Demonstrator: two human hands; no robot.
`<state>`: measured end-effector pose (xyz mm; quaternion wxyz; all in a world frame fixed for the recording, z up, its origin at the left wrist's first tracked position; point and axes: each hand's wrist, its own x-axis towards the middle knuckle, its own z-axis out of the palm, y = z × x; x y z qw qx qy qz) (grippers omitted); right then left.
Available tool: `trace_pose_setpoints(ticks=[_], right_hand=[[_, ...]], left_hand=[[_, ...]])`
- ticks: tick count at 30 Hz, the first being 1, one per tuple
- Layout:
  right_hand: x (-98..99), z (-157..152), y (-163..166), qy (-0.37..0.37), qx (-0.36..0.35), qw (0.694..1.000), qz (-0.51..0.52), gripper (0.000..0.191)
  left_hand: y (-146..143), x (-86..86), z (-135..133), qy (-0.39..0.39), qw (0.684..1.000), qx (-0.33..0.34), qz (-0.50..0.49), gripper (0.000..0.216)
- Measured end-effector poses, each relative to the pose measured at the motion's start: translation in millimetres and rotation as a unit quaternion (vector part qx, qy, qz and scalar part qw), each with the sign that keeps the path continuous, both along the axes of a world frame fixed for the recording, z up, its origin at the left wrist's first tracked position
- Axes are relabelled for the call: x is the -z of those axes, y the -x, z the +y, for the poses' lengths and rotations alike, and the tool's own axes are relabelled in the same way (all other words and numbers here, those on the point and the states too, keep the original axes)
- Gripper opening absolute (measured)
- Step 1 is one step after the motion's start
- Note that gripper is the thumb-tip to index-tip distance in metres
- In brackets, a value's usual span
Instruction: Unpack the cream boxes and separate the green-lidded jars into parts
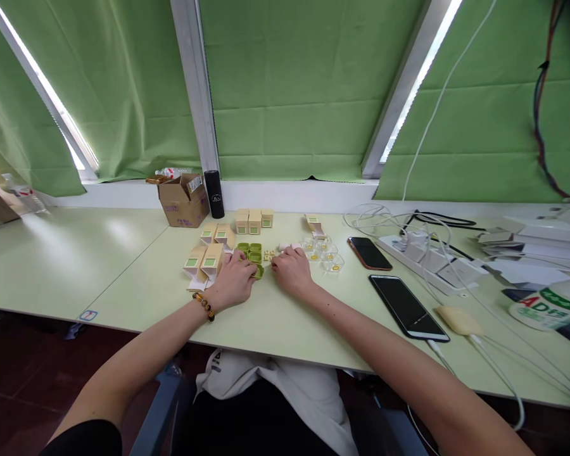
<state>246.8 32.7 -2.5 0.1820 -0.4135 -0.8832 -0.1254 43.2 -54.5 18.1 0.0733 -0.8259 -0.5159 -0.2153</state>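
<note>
My left hand (235, 282), a bead bracelet on its wrist, lies curled on the pale green table with its fingers closed on a small green case (258, 271). More green cases (249, 251) sit just beyond it. My right hand (291, 272) rests beside the left one with fingers curled; what they pinch is too small to make out. Cream boxes with green squares (204, 259) stand left of my left hand, and three more (254, 221) stand farther back. Small clear trays with yellow pieces (325, 252) lie right of my right hand.
A cardboard box (183, 201) and a black flask (214, 194) stand at the back by the window. Two phones (369, 253) (407, 308) lie on the right, near a power strip (432, 263) with white cables and a stack of papers (534, 247). Green curtains hang behind.
</note>
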Motion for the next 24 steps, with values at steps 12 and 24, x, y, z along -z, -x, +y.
trace_pose_setpoints(ticks=[12,24], right_hand=[[7.2,0.9,0.1,-0.008,0.004,1.0,0.029,0.026],[4.8,-0.6,3.8,0.004,0.006,1.0,0.025,0.024]], left_hand=[[5.1,4.5,3.3,-0.016,0.999,-0.016,-0.028,0.014],[3.0,1.6,3.4,-0.021,0.998,-0.049,0.018,0.018]])
